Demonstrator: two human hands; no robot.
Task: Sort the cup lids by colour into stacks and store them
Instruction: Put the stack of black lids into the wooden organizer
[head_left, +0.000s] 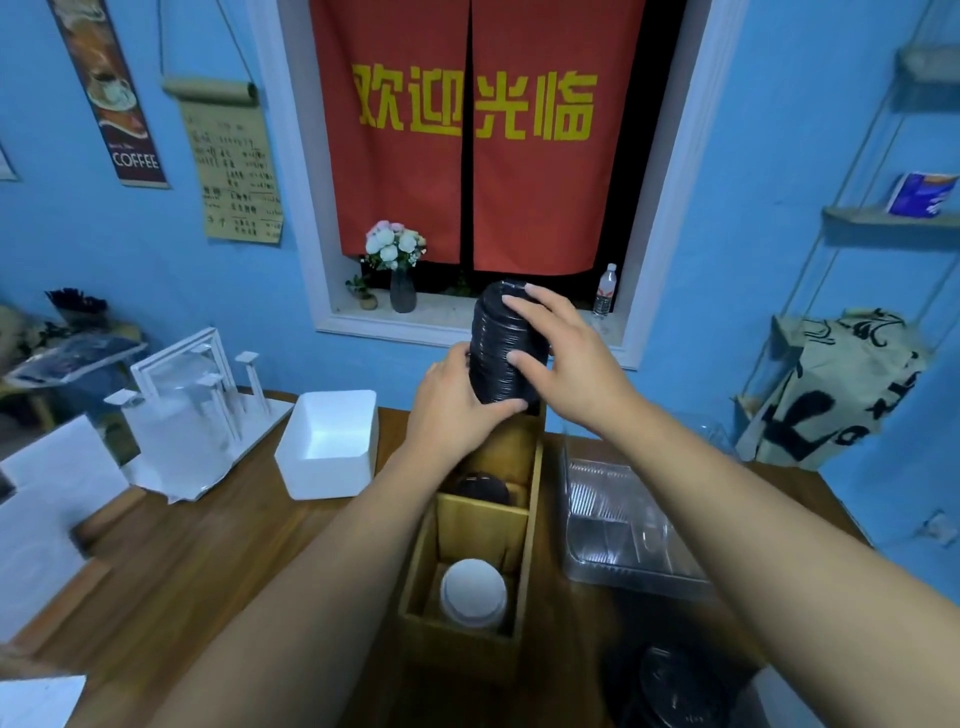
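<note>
1. The left hand (457, 410) grips the lower end of a stack of black lids (498, 348), with the thumb curled under it and the fingers hidden behind.
2. The right hand (566, 358) holds the upper part of the same stack. The index finger lies across the top lid and the thumb presses on the near side.
3. The stack leans slightly to the right and is held in the air over the far end of a wooden organiser (524, 561). Whether its lower end touches the wood cannot be told.
4. The organiser is a long, narrow box running from near to far in the middle of the wooden table (208, 545). Its near compartment holds a stack of white lids (472, 592). Beyond the divider lies a dark round thing (480, 488), too dim to name.
5. Just right of the organiser sits a clear plastic tray (623, 525).
6. At the near right edge lie more black lids (675, 686), dim and blurred.
7. Left of the organiser stands an open white box (332, 441), and further left a white rack (192, 405) with upright posts.
8. On the far blue wall, a window holds a red curtain (467, 130) with yellow characters. On its sill are a vase of flowers (400, 270) and a water bottle (605, 291).
9. A coffee poster (111, 88) and a paper menu (234, 161) hang at far left.
10. A printed cloth (831, 395) hangs at far right, under rope shelves (883, 218).
</note>
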